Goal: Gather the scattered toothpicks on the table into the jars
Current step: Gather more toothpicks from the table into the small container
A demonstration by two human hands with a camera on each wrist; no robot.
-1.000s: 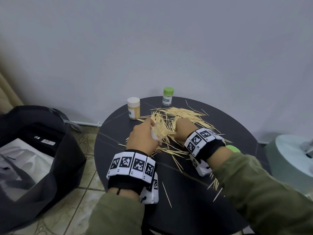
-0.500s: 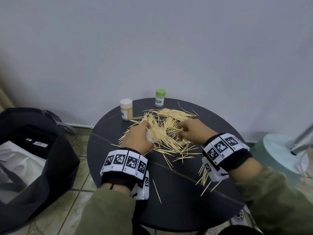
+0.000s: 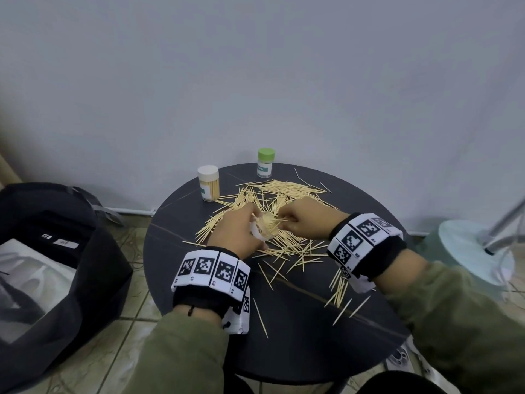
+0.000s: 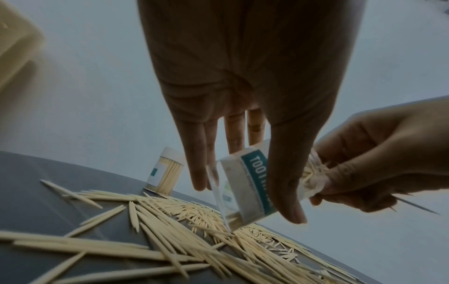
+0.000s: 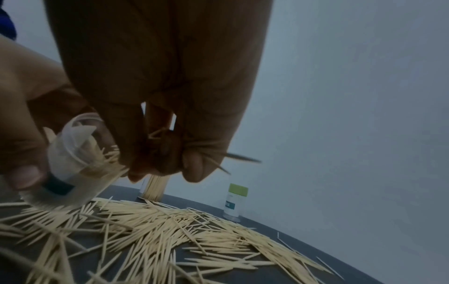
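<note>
Head view: round dark table against a pale wall, strewn with scattered toothpicks across its far half and toward the right edge. Left hand wrapped around a clear open jar, tilted with its mouth toward the right hand. Right hand curled, pinching a small bunch of toothpicks at the jar's mouth. White-capped jar upright at the far left of the table, packed with toothpicks. Green-capped jar upright at the far edge, just beyond the pile; contents not discernible. Left wrist view: thumb and fingers of the left hand clasped on the labelled open jar, its base low over the pile, mouth raised toward the right hand; toothpicks heaped on the tabletop beneath. Right wrist view: right hand closed on a few toothpicks, tips poking out past the thumb; open jar alongside, partly filled, with sticks jutting from the mouth. Dark bag on the tiled floor to the left of the table. Pale round stand base on the floor to the right.
</note>
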